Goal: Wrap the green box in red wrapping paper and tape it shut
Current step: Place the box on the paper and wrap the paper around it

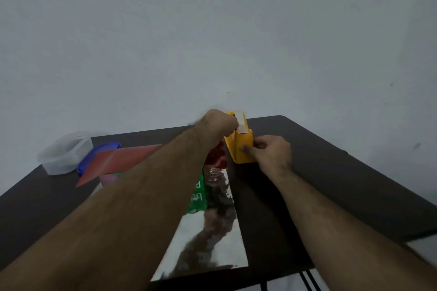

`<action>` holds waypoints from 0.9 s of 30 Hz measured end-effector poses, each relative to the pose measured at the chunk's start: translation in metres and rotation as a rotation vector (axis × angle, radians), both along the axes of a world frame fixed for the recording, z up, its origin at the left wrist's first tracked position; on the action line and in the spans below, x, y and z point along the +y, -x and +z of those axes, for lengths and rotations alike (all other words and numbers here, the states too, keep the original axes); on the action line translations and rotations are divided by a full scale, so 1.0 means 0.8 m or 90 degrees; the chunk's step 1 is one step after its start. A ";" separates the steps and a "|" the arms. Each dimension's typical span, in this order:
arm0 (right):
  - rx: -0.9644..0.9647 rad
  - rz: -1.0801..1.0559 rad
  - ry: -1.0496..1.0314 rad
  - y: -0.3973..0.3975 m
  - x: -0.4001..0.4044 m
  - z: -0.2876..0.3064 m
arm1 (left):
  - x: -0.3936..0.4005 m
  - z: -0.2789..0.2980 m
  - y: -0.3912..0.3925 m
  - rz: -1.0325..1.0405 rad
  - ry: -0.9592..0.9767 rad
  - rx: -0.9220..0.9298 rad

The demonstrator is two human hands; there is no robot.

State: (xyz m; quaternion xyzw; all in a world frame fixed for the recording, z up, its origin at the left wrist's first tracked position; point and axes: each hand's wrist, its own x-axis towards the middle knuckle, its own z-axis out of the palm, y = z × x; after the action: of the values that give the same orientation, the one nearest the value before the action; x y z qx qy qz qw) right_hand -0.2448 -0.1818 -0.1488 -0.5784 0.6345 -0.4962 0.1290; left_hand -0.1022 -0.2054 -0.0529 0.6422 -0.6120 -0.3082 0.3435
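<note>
A yellow tape dispenser (241, 146) stands near the table's far edge. My right hand (272, 152) grips its right side and front. My left hand (218, 125) is curled at the dispenser's top, where a strip of pale tape (241, 123) runs; its fingertips are hidden. The green box (197, 194) lies mostly under my left forearm, partly covered by red wrapping paper (216, 157). The paper's silvery underside (208, 241) spreads toward me across the dark table (331, 184).
A second red sheet (115, 162) lies at the left, over a blue lid (99, 151). A clear plastic container (65, 152) stands at the table's far left corner. A pink object (108, 178) peeks out below the red sheet. A pale wall rises behind.
</note>
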 end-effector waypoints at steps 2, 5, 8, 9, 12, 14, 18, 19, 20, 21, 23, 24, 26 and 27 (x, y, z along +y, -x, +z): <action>-0.059 0.051 0.000 0.008 -0.009 -0.006 | -0.004 0.004 0.004 -0.030 -0.068 0.023; -0.166 0.092 -0.027 0.016 -0.024 -0.011 | -0.011 0.007 0.007 -0.032 -0.122 0.033; -0.209 0.106 -0.045 0.021 -0.031 -0.014 | -0.017 0.007 0.009 -0.021 -0.163 0.036; -0.207 0.107 -0.042 0.021 -0.032 -0.015 | -0.016 0.008 0.010 -0.019 -0.176 0.036; -0.189 0.104 -0.025 0.019 -0.027 -0.015 | -0.014 0.012 0.017 -0.017 -0.190 0.049; -0.164 0.102 -0.017 0.017 -0.022 -0.013 | -0.013 0.017 0.024 -0.012 -0.175 0.055; -0.127 0.094 -0.014 0.015 -0.016 -0.009 | -0.007 0.026 0.030 -0.010 -0.165 0.048; -0.123 0.090 -0.015 0.014 -0.016 -0.009 | -0.005 0.029 0.030 -0.007 -0.163 0.053; -0.120 0.088 -0.016 0.014 -0.015 -0.009 | -0.002 0.030 0.029 -0.006 -0.162 0.061; -0.118 0.089 -0.014 0.014 -0.014 -0.009 | 0.002 0.030 0.028 -0.005 -0.160 0.065; -0.113 0.089 -0.010 0.015 -0.013 -0.009 | 0.010 0.027 0.027 0.001 -0.155 0.072; -0.111 0.089 -0.008 0.015 -0.013 -0.008 | 0.013 0.024 0.027 0.002 -0.152 0.080; -0.112 0.089 -0.009 0.015 -0.013 -0.009 | 0.019 0.017 0.027 0.003 -0.147 0.095; -0.113 0.088 -0.009 0.015 -0.014 -0.010 | 0.021 0.014 0.027 0.003 -0.144 0.097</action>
State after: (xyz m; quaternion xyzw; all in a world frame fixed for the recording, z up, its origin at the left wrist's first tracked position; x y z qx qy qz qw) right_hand -0.2568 -0.1926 -0.1567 -0.5735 0.5828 -0.5309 0.2228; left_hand -0.1234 -0.1888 -0.0417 0.6526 -0.5443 -0.4224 0.3153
